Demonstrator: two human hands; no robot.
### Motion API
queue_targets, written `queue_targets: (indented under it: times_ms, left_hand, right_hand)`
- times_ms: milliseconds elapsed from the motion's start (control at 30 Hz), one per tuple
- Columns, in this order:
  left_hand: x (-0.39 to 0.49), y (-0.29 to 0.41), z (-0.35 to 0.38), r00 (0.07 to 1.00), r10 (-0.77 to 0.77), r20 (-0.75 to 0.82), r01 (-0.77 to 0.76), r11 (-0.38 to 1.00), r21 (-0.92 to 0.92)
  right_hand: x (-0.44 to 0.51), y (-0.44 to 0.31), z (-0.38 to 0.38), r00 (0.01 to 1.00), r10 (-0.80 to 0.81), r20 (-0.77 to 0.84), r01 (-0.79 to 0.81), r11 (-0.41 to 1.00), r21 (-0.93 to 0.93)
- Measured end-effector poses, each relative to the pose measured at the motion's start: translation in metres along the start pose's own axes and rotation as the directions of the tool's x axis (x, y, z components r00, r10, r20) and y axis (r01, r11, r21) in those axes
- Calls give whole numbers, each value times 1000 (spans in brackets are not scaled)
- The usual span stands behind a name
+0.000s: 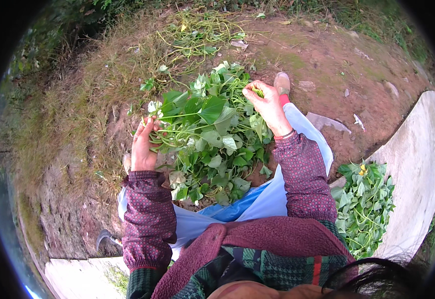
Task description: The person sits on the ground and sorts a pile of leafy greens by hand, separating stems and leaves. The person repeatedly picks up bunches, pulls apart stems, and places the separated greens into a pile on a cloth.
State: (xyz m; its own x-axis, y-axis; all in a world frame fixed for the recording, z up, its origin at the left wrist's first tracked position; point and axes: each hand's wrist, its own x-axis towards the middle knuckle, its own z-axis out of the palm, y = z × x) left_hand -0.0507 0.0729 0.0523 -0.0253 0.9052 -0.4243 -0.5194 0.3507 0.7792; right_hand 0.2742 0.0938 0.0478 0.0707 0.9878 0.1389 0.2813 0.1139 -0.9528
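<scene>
My left hand (145, 144) grips the stems of a bunch of leafy green vines (211, 110), whose leaves spread to the right over the heap. In my right hand (266, 102), a small piece of green stem is pinched between thumb and fingers, above the heap's upper right. A large heap of cut leafy vines (217, 164) lies on the ground between my legs. Beyond it, a tangle of mostly bare yellow-green stems (198, 31) rests on the soil. Another pile of leafy vines (365, 213) lies to my right.
A sickle (105, 238) with a curved blade lies at the lower left. Pale flat slabs (415, 149) curve along the right, with another pale surface (82, 276) at the lower left. Dry grass (86, 93) covers the left bank. Scraps of litter (359, 122) and stones dot the reddish soil.
</scene>
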Motion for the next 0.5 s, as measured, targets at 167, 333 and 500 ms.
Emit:
queue_targets:
  times_ms: [167, 333, 500]
  left_hand:
    - [1, -3, -1, 1000, -9, 2, 9, 1000, 30]
    - [7, 4, -19, 957, 237, -170, -241, 971, -2]
    - [15, 6, -31, 922, 331, -202, -334, 942, 20]
  right_hand:
    - [-2, -21, -3, 994, -79, -76, 65, 984, -166]
    - [-8, -27, -26, 984, -119, -135, 69, 943, -327]
    - [-9, 14, -26, 989, -142, -51, 105, 890, -443]
